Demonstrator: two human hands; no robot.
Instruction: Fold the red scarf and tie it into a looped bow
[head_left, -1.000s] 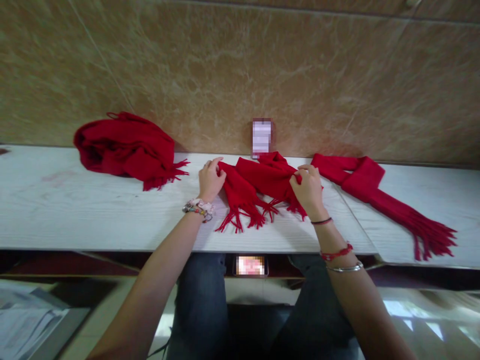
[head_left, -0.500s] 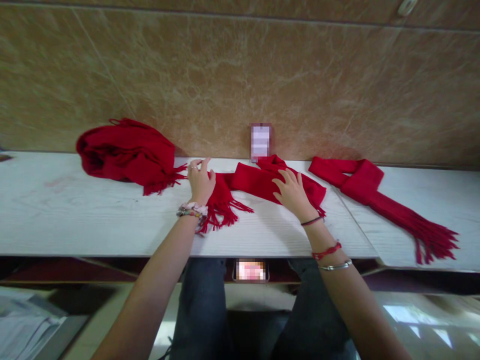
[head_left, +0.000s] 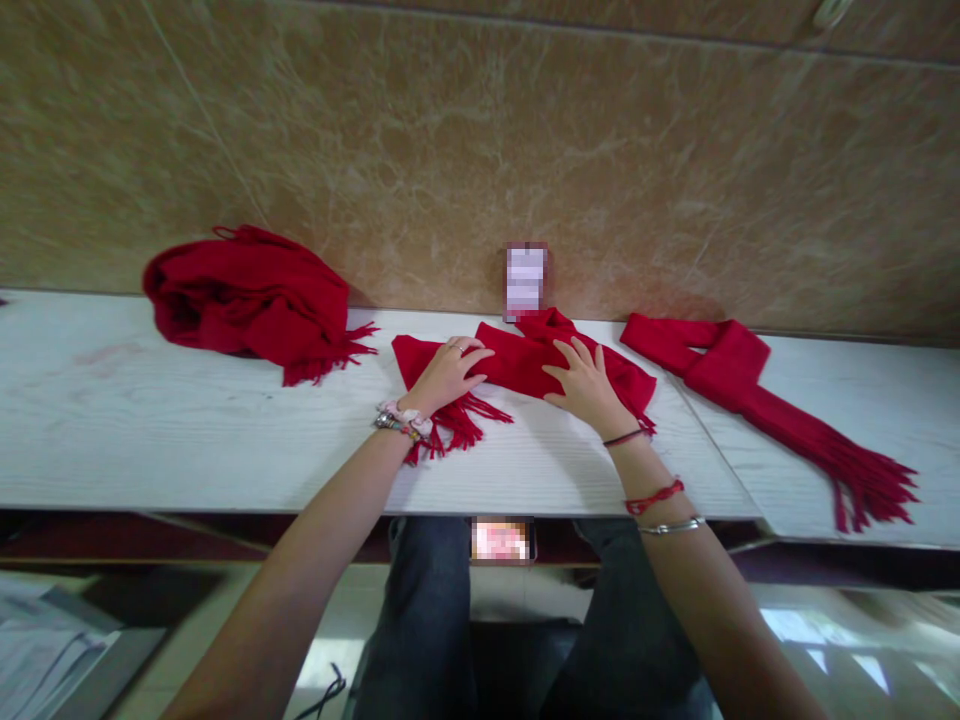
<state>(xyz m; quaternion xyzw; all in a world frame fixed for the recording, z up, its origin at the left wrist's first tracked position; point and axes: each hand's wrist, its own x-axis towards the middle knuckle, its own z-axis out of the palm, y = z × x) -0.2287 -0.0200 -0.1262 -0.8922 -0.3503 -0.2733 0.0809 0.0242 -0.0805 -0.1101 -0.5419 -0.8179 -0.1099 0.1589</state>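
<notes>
A red fringed scarf [head_left: 517,358] lies folded over itself in the middle of the white table, its tassels hanging toward me. My left hand [head_left: 450,375] rests on its left part, fingers stretched out to the right. On the right part of the same scarf lies my right hand [head_left: 586,382], palm down with spread fingers. The cloth under both palms is hidden. To the left, a bunched red scarf [head_left: 247,300] sits in a heap against the wall. Another red scarf [head_left: 742,385] is laid out at the right, bent at its far end, with its fringe near the front edge.
A small blurred card-like object [head_left: 525,280] leans on the brown marbled wall [head_left: 420,150] behind the scarf. The white table [head_left: 187,430] has a seam at right. A phone with a blurred screen [head_left: 502,540] lies below the front edge. Papers [head_left: 52,650] are at lower left.
My left hand has moved right, from the scarf's left end further onto the cloth, uncovering that end. My right hand stays in about the same place.
</notes>
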